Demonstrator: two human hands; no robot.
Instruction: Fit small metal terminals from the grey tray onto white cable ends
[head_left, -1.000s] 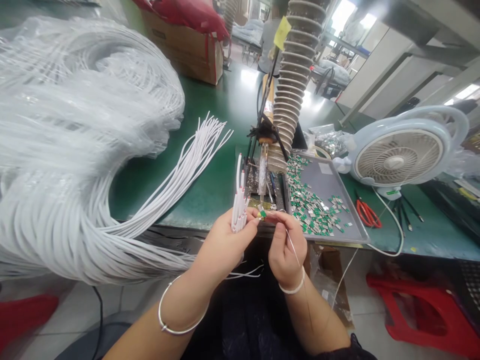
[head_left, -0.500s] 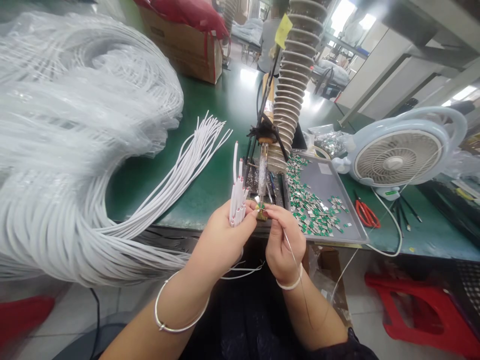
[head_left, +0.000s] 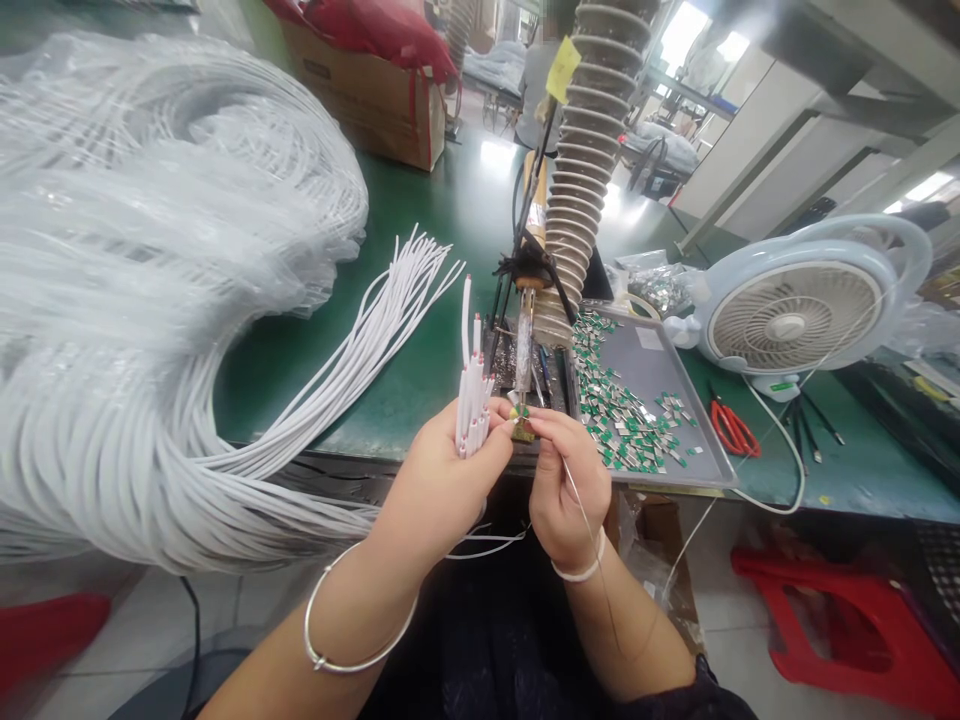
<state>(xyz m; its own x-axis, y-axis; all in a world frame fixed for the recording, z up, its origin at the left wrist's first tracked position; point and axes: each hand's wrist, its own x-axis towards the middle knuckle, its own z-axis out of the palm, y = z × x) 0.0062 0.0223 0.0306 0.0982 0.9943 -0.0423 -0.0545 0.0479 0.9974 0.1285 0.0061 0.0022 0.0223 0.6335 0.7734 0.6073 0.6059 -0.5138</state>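
Got one left hand (head_left: 442, 490), one right hand (head_left: 570, 490), one fan (head_left: 787, 330) and one pair of red scissors (head_left: 735, 428) on the right. Plus one tray (head_left: 645, 370), one far cardboard box (head_left: 360, 100).

My left hand (head_left: 439, 490) holds a bunch of white cables (head_left: 471, 410) upright, their cut ends fanning above my fingers, with red marks near the tips. My right fingers (head_left: 547, 425) pinch a small gold-and-green metal piece (head_left: 523, 430), just beside the cables. A thin, pale strand (head_left: 581, 505) hangs from those fingers, running down past my right wrist.
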